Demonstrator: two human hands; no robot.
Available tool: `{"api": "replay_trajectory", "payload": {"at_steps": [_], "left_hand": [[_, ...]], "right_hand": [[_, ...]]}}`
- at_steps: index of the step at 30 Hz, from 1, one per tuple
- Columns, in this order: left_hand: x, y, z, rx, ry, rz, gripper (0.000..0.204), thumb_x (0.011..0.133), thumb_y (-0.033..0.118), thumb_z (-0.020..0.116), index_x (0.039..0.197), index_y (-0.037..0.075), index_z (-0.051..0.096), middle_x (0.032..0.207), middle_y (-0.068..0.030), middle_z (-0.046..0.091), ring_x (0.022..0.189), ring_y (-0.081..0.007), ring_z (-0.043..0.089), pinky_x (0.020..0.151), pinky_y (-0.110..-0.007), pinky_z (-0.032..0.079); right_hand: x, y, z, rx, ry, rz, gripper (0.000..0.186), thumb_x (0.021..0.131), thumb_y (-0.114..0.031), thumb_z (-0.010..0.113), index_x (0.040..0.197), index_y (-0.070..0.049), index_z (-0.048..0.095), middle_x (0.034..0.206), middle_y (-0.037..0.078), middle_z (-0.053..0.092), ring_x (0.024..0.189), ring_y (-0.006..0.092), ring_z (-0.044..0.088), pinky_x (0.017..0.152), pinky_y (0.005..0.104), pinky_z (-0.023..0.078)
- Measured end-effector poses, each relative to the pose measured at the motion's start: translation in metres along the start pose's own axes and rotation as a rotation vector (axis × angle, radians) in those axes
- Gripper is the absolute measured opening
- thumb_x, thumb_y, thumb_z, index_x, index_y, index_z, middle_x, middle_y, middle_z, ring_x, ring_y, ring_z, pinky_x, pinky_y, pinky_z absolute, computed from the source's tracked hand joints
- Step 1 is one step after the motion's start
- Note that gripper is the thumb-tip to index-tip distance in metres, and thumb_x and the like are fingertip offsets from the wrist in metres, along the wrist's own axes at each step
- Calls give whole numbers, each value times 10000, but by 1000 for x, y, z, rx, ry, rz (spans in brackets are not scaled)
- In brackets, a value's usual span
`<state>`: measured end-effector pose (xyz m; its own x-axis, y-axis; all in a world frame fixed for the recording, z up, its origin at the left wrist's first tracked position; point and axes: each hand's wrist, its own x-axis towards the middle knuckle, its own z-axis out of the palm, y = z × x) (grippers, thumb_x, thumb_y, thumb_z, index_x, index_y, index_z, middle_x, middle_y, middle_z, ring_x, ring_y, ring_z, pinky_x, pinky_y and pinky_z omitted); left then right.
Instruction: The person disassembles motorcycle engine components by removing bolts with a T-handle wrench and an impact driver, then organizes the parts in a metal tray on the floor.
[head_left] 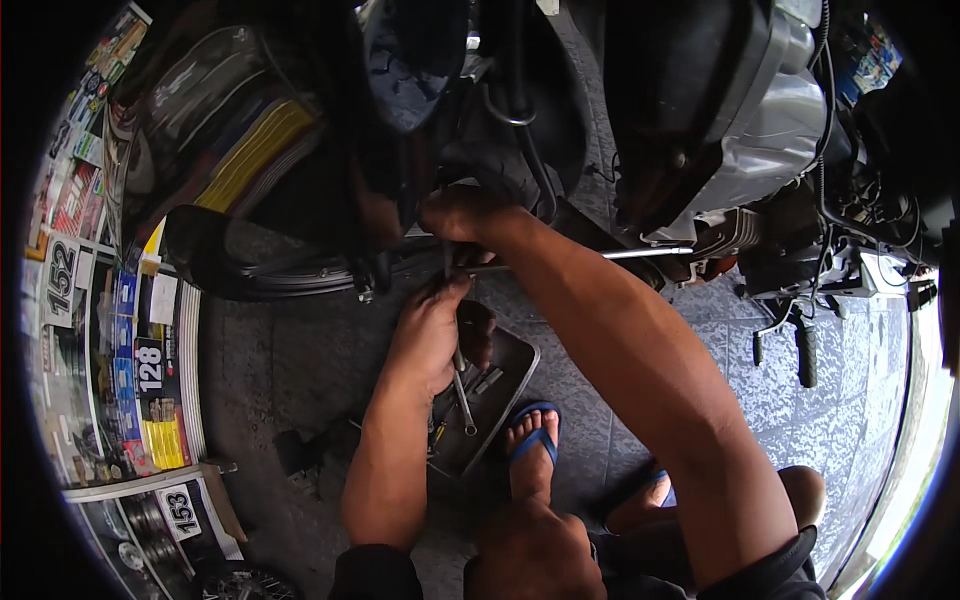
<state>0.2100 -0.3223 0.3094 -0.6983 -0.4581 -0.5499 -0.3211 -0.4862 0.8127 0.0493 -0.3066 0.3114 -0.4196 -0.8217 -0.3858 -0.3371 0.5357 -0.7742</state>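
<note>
My left hand (430,335) is closed round a slim metal tool (449,262), whose upper end rises toward the underside of a motorbike and whose lower end shows below my palm. Its exact kind is hard to make out. Just above, my right hand (465,212) reaches in among dark parts beside the wheel (310,278). Its fingers are curled, and shadow hides what they grip. Below my left hand sits a shallow metal tray (525,375) with several tools in it, among them a ring spanner (466,405).
A silver rod (640,253) runs right from near my hands to the motorbike's engine (735,235). At far right is a handlebar grip (806,350). Shelves of packaged goods (140,370) line the left. My sandalled foot (533,445) stands beside the tray on grey tiles.
</note>
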Motion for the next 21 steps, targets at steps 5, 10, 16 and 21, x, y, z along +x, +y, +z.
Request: {"api": "replay_trajectory", "payload": {"at_steps": [5,10,16,21], "left_hand": [[-2,-6,-24,-210,-81,-121,235,953,200,524,1125,60,605,938,-109,629,667,-158,615,499,-328,502],[8,-10,2,-475,26,62,294,873,125,563,1151,36,597,1058,-52,614,997,-152,559,856,-335,444],[-11,-8,19,-421,38,340,810,915,572,438,1399,-75,381,1462,-184,300,1358,-275,259,1109,-433,221],[-7,-22,26,-210,22,559,996,915,755,129,1333,-80,475,1461,-221,391,1404,-310,294,1162,-429,187]], "right_hand": [[-14,0,44,-174,347,-17,430,904,-358,534,1063,9,691,1100,265,659,1064,365,641,933,441,488],[-110,37,71,458,819,-148,313,929,-278,627,964,32,653,825,129,643,736,242,620,687,358,477],[-99,82,76,1620,573,-164,336,997,-302,546,1137,2,558,1001,150,654,789,210,622,744,347,505],[-106,84,77,1757,552,-164,315,996,-253,556,1077,51,547,1037,195,664,838,229,664,772,351,568]]}}
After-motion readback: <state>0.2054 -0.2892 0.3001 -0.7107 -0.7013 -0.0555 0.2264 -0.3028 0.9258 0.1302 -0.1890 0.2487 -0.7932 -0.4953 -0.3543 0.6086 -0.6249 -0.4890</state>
